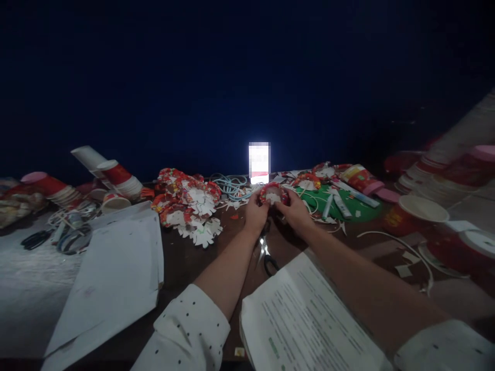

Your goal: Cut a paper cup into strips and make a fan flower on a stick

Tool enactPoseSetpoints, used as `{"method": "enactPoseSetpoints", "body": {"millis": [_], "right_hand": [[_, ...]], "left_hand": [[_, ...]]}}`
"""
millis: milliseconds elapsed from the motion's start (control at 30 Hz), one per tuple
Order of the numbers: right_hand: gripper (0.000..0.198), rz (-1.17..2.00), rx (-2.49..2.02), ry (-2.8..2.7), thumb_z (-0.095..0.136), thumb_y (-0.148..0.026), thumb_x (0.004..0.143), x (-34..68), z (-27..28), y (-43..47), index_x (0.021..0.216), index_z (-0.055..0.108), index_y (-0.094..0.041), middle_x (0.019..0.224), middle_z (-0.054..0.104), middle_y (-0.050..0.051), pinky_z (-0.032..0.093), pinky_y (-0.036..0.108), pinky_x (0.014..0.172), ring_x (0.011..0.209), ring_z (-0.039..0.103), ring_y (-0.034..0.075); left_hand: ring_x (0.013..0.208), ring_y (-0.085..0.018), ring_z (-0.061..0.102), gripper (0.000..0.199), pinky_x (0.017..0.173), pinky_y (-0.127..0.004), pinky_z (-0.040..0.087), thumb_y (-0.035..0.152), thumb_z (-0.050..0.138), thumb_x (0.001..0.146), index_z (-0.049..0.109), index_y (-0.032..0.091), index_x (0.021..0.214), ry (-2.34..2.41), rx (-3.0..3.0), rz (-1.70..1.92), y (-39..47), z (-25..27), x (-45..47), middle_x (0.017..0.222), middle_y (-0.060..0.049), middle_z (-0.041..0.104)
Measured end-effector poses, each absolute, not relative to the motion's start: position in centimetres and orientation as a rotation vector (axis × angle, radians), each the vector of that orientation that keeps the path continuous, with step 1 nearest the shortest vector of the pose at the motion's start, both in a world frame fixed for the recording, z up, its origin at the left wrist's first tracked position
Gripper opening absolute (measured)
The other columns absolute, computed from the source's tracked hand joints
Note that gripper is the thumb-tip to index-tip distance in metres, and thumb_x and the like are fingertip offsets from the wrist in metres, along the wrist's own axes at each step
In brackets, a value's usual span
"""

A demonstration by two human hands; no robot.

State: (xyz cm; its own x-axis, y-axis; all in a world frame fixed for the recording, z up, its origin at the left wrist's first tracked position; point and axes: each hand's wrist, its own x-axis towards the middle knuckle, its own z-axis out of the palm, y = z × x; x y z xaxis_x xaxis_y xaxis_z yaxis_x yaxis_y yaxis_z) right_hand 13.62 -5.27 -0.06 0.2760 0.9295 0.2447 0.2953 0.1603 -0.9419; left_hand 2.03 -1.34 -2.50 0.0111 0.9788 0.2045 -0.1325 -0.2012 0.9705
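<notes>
Both hands are closed around a small red ring-shaped piece with coloured specks and a pale middle (274, 194), perhaps cut from a paper cup. My left hand (257, 210) grips its left side, with the thumb at the near edge. On the opposite side my right hand (294, 210) holds it, thumb also near the front. Below the hands lie scissors (263, 249) with shiny blades and a black handle. To the left is a heap of red and white cut paper-cup pieces (189, 198) with fringed white edges.
A lit screen (259, 162) stands behind the hands. White tubes (340, 206) rest on a green sheet (314, 201). Stacked paper cups (119, 178) lie left, and more cups (423, 211) stand right. White sheets (112, 273) and a printed booklet (305, 319) cover the near table.
</notes>
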Motion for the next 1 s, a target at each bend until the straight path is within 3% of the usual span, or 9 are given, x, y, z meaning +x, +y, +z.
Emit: {"method": "enactPoseSetpoints", "body": {"millis": [100, 333, 533, 767, 1000], "right_hand": [[0.053, 0.801, -1.304, -1.177, 0.064, -0.022, 0.068, 13.4, -0.2, -5.2, 0.120, 0.054, -0.017, 0.117, 0.066, 0.010, 0.049, 0.038, 0.093, 0.101, 0.064, 0.020], [0.045, 1.011, -1.184, -1.009, 0.064, -0.021, 0.067, 13.3, -1.0, -4.8, 0.111, 0.056, -0.018, 0.101, 0.071, 0.006, 0.053, 0.037, 0.083, 0.091, 0.067, 0.019], [0.032, 0.918, -1.289, -1.101, 0.066, -0.034, 0.069, 13.5, -0.9, -5.1, 0.097, 0.063, -0.019, 0.086, 0.071, 0.004, 0.054, 0.035, 0.074, 0.077, 0.066, 0.019], [0.019, 0.899, -1.308, -1.038, 0.066, -0.034, 0.068, 13.4, -0.6, -5.2, 0.081, 0.062, -0.021, 0.075, 0.066, 0.001, 0.053, 0.033, 0.064, 0.065, 0.062, 0.017], [0.022, 0.903, -1.321, -1.028, 0.066, -0.035, 0.068, 13.3, -0.7, -5.3, 0.085, 0.062, -0.021, 0.074, 0.066, 0.001, 0.053, 0.032, 0.063, 0.065, 0.061, 0.017]], "left_hand": [[0.092, -0.018, 0.065, 0.037, 0.089, -0.033, 0.050, 0.017, 0.067, 0.070, 0.061, 0.014, 0.106, 0.962, 1.132, 1.407, -1.0, -2.8, 2.0, 0.103, -0.008, 0.069], [0.086, -0.018, 0.065, 0.036, 0.084, -0.034, 0.052, 0.022, 0.068, 0.068, 0.064, 0.015, 0.103, 0.921, 1.100, 1.425, -1.0, -3.1, 1.9, 0.097, -0.006, 0.071], [0.086, -0.019, 0.066, 0.032, 0.084, -0.035, 0.052, 0.020, 0.065, 0.070, 0.065, 0.016, 0.101, 0.942, 1.116, 1.398, -1.4, -2.5, 1.8, 0.096, -0.006, 0.071], [0.083, -0.017, 0.065, 0.038, 0.083, -0.033, 0.052, 0.022, 0.071, 0.066, 0.066, 0.018, 0.104, 0.823, 1.127, 1.388, -1.8, -2.4, 1.8, 0.097, -0.005, 0.072], [0.077, -0.016, 0.065, 0.036, 0.080, -0.033, 0.052, 0.020, 0.072, 0.063, 0.066, 0.016, 0.098, 0.829, 1.030, 1.348, -1.6, -2.5, 1.8, 0.089, -0.004, 0.071]]}}
